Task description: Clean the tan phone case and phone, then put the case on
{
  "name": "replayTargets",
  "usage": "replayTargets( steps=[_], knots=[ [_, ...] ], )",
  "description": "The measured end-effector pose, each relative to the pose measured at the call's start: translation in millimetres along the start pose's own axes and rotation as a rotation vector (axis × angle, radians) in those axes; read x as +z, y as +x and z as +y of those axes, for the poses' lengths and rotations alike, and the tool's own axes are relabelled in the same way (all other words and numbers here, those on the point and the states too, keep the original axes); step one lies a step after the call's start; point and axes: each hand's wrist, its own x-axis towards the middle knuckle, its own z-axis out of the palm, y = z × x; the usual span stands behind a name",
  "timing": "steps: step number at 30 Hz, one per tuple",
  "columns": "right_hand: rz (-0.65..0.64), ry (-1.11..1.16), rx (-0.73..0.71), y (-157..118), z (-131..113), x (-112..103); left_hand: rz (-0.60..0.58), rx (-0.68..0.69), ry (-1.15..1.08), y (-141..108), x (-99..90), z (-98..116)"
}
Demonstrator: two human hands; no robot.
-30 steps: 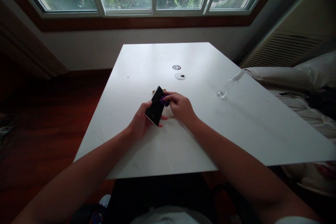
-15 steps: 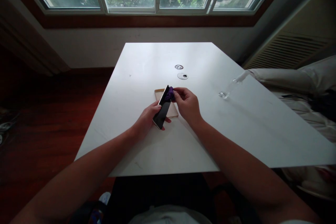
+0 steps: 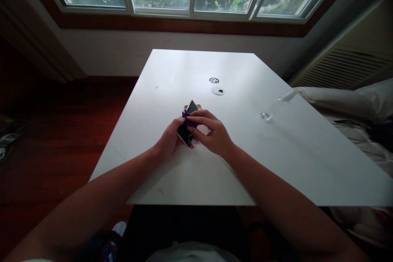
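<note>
A dark-screened smartphone (image 3: 184,135) is held at a tilt above the white table, with my left hand (image 3: 167,139) wrapped round its side and lower edge. Pressed against the screen is a bunched purple cloth (image 3: 190,123), pinched in the fingers of my right hand (image 3: 213,132). Part of the cloth sticks out past the phone's left edge. Under the phone, a gold-edged phone case (image 3: 199,107) lies on the table, mostly hidden by the phone and my hands.
The white table (image 3: 147,110) carries a round hole (image 3: 214,80) and a round cover disc (image 3: 217,91) near its middle. To the right lies a clear glass or plastic object (image 3: 265,116). Past the right edge is a pale padded seat (image 3: 334,94); a window is behind.
My right hand has moved left and down with the cloth, from the phone's upper right edge across its screen. The phone has turned to face up more. The view has shifted slightly.
</note>
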Motion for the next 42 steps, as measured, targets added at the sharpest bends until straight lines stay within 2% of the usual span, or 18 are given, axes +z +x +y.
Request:
replayTargets(
  steps=[6, 12, 20, 26, 31, 36, 42],
  knots=[
    [-0.015, 0.001, 0.049, -0.2, 2.6, 0.4, 0.001, -0.024, -0.031, 0.1, 3.1, 2.2],
    [0.023, -0.027, 0.21, -0.6, 20.4, -0.4, 0.001, -0.038, -0.075, 2.0, 1.2, 5.1],
    [0.169, -0.126, 0.351, -0.7, 35.0, -4.4, -0.012, -0.054, -0.025, 0.0, 0.0, 4.9],
    [0.282, -0.086, 0.37, 1.5, 33.9, -6.8, -0.076, -0.038, 0.063, -4.1, 2.3, 4.6],
    [0.383, -0.022, 0.302, 2.6, 23.2, -8.2, -0.17, -0.053, 0.196, -5.7, 5.3, 2.3],
    [0.294, -0.003, 0.204, 3.1, 3.3, -5.5, -0.16, -0.07, 0.244, -5.8, 7.4, 2.6],
    [0.132, 0.05, 0.108, -0.5, -1.1, -0.1, -0.108, -0.026, 0.106, -4.3, 5.2, 0.6]
  ],
)
